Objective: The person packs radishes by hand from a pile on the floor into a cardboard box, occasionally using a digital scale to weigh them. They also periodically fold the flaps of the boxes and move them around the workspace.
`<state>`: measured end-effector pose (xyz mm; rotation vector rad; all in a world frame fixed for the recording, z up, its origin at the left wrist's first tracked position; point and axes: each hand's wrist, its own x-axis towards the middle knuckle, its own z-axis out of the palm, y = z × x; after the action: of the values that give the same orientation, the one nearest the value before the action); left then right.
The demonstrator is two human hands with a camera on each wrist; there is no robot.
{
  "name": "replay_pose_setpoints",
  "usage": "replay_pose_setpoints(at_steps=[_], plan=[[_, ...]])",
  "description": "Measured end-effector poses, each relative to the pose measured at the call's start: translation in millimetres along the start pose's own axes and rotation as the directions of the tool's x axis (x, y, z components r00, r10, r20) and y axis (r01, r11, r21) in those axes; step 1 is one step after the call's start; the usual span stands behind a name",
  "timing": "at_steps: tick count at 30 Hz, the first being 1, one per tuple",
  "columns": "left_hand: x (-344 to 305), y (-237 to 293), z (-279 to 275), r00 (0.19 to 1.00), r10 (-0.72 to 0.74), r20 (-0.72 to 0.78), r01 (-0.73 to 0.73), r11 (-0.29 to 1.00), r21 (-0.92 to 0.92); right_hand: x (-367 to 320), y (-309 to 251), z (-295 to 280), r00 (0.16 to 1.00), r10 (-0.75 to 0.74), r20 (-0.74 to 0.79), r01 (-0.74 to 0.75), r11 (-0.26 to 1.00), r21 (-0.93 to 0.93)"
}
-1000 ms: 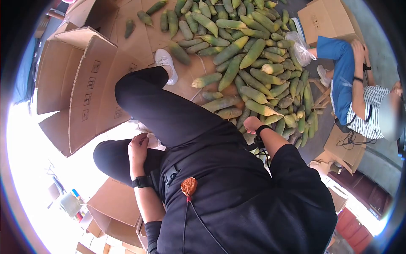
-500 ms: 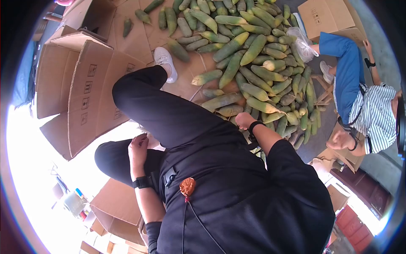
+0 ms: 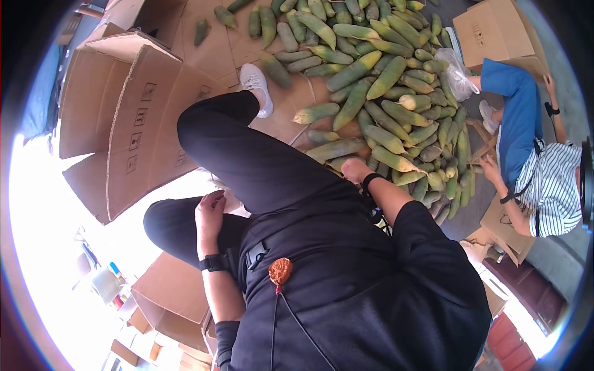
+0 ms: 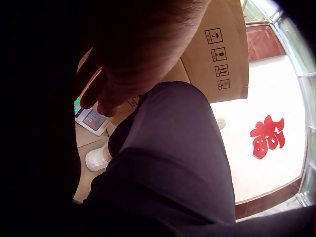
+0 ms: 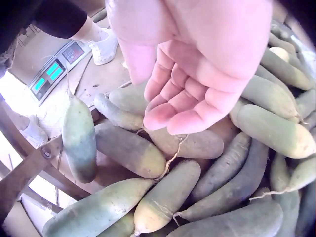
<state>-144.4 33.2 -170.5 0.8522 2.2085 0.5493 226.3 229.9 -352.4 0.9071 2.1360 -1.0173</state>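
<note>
My right hand (image 3: 356,170) hovers at the near edge of a large heap of green radishes (image 3: 387,77). In the right wrist view its fingers (image 5: 197,108) hang loosely curled over several radishes, with nothing in the palm. One pale green radish (image 5: 79,138) with a thin root stands out at the left there. My left hand (image 3: 210,213) is beside my bent knee, fingers relaxed and holding nothing. The left wrist view shows that hand (image 4: 143,54) dark and close to the camera, above the trouser leg (image 4: 168,153).
A tall open cardboard box (image 3: 139,123) stands at left, another box (image 3: 170,287) behind my left arm. A scale (image 5: 54,69) sits on the floor near a white shoe (image 5: 103,47). At right a person in a striped shirt (image 3: 554,185) sits by a closed box (image 3: 495,34).
My right hand has shifted slightly toward my body's midline and stays empty; my left hand keeps its place. The seated person has reached one hand to the box and moved the other toward the heap.
</note>
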Motion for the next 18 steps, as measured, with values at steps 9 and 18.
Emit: replay_pose_setpoints(at_steps=[9, 18], plan=[[2, -3, 3, 0.999, -0.028, 0.016, 0.027, 1.0, 0.003, 27, 5, 9, 0.981, -0.029, -0.192, 0.086, 0.951, 0.296], [4, 5, 4, 0.999, -0.02, 0.037, 0.017, 0.998, 0.068, 16, -21, -6, 0.992, 0.036, -0.118, 0.0, 0.956, 0.294]])
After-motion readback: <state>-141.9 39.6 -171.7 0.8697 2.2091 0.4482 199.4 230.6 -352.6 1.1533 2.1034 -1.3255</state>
